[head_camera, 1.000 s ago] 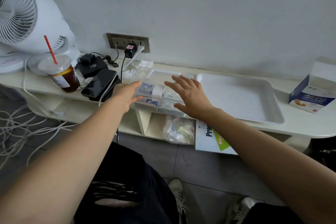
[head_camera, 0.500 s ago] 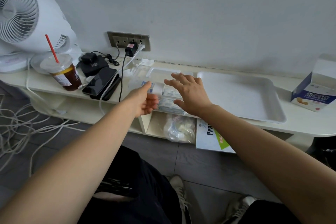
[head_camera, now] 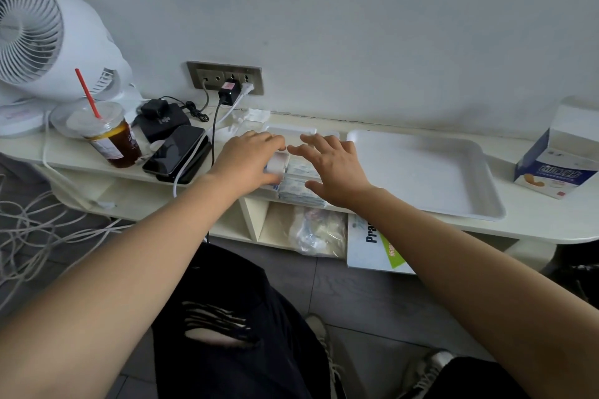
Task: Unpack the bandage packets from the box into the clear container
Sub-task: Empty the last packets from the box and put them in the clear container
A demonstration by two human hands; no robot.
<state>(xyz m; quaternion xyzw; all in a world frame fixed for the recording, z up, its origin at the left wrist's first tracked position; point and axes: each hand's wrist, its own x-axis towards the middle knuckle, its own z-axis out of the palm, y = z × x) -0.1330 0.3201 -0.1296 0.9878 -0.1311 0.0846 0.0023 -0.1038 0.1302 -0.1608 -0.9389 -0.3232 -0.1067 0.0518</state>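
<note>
The clear container [head_camera: 319, 203] sits at the shelf's front edge, filled with blue-and-white bandage packets [head_camera: 298, 186]. My left hand [head_camera: 246, 160] lies over its left half, fingers curved round a white packet [head_camera: 277, 162]; the thumb is hidden. My right hand [head_camera: 330, 168] hovers over the right half with fingers spread and straight, holding nothing. Most of the container is hidden under both hands. The blue-and-white bandage box [head_camera: 556, 168] stands open at the far right of the shelf, away from both hands.
A white tray [head_camera: 421, 172] lies right of the container. To the left are a black phone on a dark pad [head_camera: 176, 152], an iced drink with a red straw [head_camera: 107, 136], chargers, cables and a white fan [head_camera: 39, 42]. A clear lid [head_camera: 288, 130] rests behind the container.
My left hand has moved right from beside the container onto its left half and closed over a white packet. My right hand has stayed spread above the packets, shifting slightly.
</note>
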